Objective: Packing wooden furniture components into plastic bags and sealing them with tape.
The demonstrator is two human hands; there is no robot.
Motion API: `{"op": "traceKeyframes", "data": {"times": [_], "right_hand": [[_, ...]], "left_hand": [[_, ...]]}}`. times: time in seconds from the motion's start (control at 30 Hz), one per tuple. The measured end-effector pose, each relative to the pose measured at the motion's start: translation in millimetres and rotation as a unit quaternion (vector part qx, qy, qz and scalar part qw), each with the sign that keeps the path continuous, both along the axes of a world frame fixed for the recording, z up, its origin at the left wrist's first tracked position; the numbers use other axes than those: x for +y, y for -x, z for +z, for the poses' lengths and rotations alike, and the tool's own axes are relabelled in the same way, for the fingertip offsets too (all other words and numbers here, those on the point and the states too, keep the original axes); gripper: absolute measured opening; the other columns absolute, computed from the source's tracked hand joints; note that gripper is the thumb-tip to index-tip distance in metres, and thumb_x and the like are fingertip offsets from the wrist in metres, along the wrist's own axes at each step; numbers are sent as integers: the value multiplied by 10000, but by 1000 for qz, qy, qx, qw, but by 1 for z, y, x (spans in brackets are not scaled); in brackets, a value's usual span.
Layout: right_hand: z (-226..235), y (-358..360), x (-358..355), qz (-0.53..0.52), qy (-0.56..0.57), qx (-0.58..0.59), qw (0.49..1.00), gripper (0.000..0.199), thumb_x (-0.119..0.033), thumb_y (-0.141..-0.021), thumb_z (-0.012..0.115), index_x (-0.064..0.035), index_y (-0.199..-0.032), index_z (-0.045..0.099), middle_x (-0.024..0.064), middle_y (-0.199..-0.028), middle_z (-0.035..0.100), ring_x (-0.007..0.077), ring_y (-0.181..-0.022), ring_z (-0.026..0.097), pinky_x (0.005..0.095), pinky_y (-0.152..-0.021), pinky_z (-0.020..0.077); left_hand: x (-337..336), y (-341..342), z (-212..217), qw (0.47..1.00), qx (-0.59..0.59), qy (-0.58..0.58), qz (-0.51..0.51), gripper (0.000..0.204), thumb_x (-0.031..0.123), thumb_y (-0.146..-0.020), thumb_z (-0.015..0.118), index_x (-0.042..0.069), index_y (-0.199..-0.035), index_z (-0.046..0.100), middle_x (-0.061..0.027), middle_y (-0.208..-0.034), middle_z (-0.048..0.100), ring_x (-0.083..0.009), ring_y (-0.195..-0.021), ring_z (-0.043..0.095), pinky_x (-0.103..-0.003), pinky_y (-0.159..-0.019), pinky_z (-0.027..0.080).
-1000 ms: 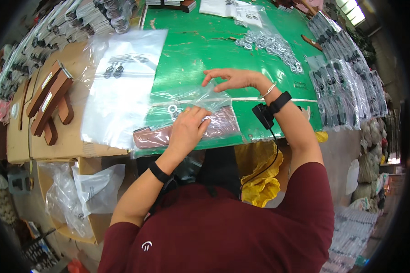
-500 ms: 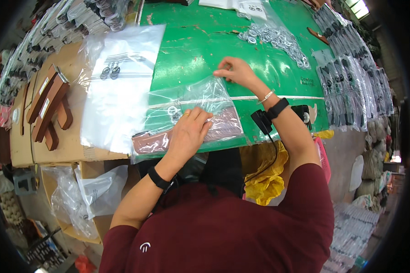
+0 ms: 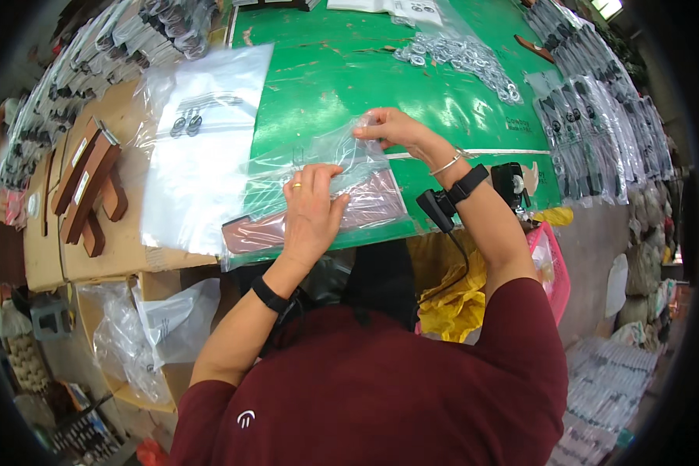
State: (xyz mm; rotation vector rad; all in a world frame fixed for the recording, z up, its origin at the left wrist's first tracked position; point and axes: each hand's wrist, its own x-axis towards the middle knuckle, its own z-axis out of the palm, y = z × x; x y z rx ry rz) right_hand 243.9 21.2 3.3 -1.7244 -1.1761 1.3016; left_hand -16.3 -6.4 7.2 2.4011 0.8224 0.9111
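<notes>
A clear plastic bag (image 3: 268,186) lies on the green tabletop near its front edge. Inside it is a long, flat brown piece (image 3: 373,200); I cannot tell its exact kind. My left hand (image 3: 312,213) rests on the bag with its fingers stretched out, over the middle of the brown piece. At the bag's far right corner, my right hand (image 3: 394,128) pinches the film between thumb and fingers and holds it slightly raised. A stack of flat clear bags (image 3: 198,175) lies just left of the bag.
Several dark brown pieces with white labels (image 3: 89,182) lie on cardboard at the left. Clear plastic rings (image 3: 466,62) are heaped at the back. Bagged goods (image 3: 586,144) are stacked at the right. A pink basket (image 3: 561,287) and yellow sheeting (image 3: 452,307) are below the edge.
My right hand has come down onto the bag's far corner and closed on the film. My left hand's fingers have shifted slightly away from me and straightened over the bag.
</notes>
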Motion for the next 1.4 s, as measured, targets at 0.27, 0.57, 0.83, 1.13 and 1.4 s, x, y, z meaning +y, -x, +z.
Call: {"op": "traceKeyframes", "data": {"times": [0.27,0.57,0.83,1.13,1.4], "right_hand": [[29,30,-91,-13,-169,83,982,159,-178,-930,705,-25,-948,665,33,-912,706,129,-811,654,280,-731,511],[8,53,-148,41,-325,-142,934,449,-141,-781,805,-35,-1177,622,121,-1269,661,288,-1230,602,437,-1122,407],[-12,52,-151,54,-364,-150,918,451,-31,-760,783,-49,-1176,608,110,-1298,644,324,-1272,571,478,-1166,363],[-9,59,-155,26,-370,-151,916,324,-6,-755,777,-37,-1042,630,109,-1247,680,305,-1252,594,486,-1146,389],[-17,66,-160,-10,-386,-139,912,301,-11,-765,766,-39,-1043,654,108,-1266,682,305,-1253,601,466,-1139,410]], "left_hand": [[-1,0,-8,1000,10,1,14,306,158,-833,714,60,-1082,564,-101,-1020,573,-309,-991,545,-431,-862,364],[2,-3,-9,1000,11,-21,15,228,140,-840,696,44,-976,540,-115,-949,548,-335,-944,527,-443,-831,372],[-4,14,-6,998,-51,16,-19,218,127,-796,729,82,-947,579,-104,-929,578,-322,-922,554,-438,-803,411],[-9,-7,39,973,111,-153,-131,398,227,-790,774,120,-1156,660,-65,-1011,620,-292,-997,592,-423,-926,414],[-15,-6,14,972,85,-159,-153,276,19,-782,643,95,-1041,700,-65,-927,589,-277,-879,558,-389,-747,432]]}}
